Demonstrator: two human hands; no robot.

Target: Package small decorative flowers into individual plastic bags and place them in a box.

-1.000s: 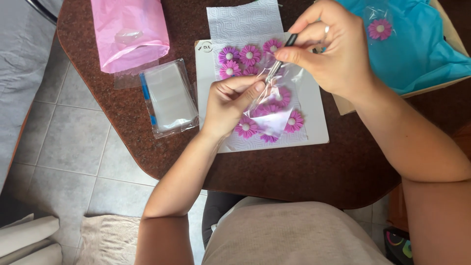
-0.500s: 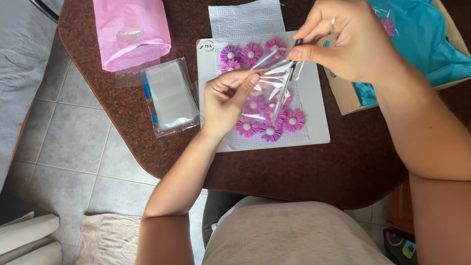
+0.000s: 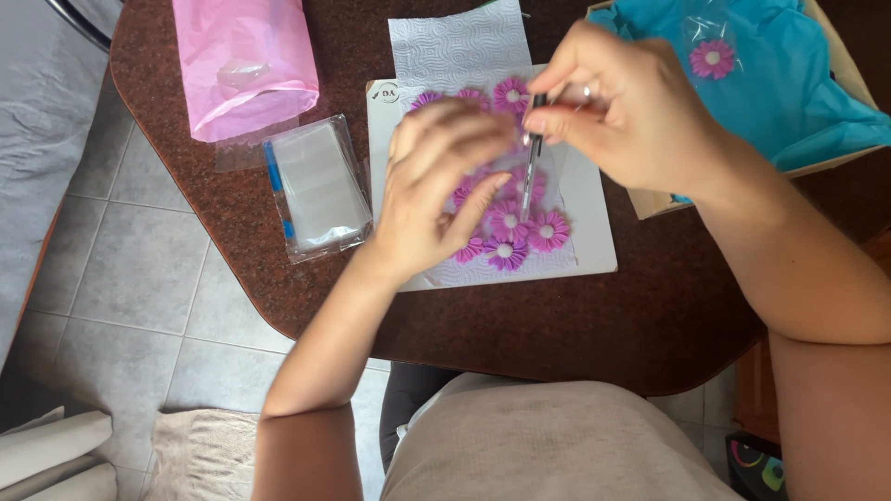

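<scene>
The right hand [image 3: 631,111] pinches slim metal tweezers [image 3: 529,172] pointing down. The left hand [image 3: 436,186], fingers curled, holds a crinkly clear plastic bag [image 3: 548,176] over small purple flowers [image 3: 509,227] on a white board [image 3: 594,232]. Farther left on the speckled brown worktop [image 3: 232,213] lie clear sleeves [image 3: 316,186] and a pink bag [image 3: 243,60].

Single head view, looking steeply down from above the person's lap, close over the brown table's [image 3: 278,232] near rounded edge
</scene>
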